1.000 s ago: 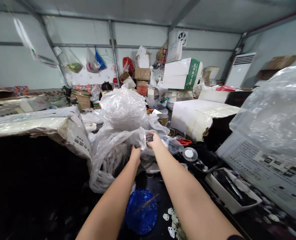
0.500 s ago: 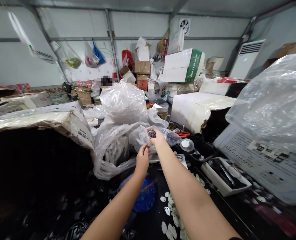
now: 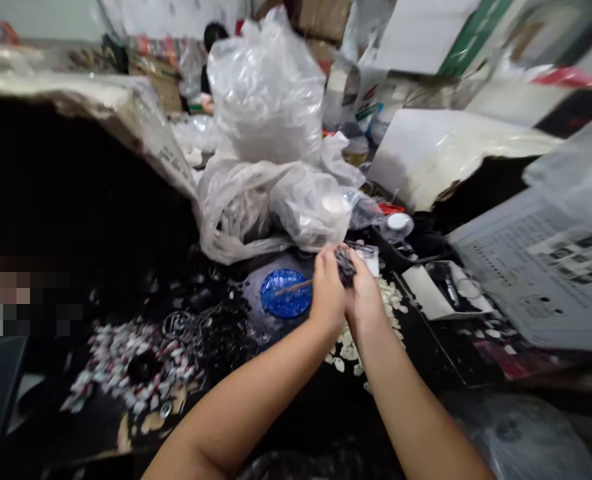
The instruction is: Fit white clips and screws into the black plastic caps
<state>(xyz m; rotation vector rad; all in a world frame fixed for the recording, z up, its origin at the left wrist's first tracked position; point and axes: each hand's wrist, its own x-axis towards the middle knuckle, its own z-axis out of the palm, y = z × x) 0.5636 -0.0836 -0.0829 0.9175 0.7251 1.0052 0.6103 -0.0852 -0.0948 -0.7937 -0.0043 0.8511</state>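
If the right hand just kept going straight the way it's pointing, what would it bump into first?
Probably the clear plastic bag just beyond the fingertips of the right hand. The hand points away and slightly left, holding a clump of small dark parts. Depth is hard to judge here.

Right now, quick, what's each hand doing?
Left hand: curled, touching the dark small parts; grip unclear.
Right hand: closed on the same dark small parts.
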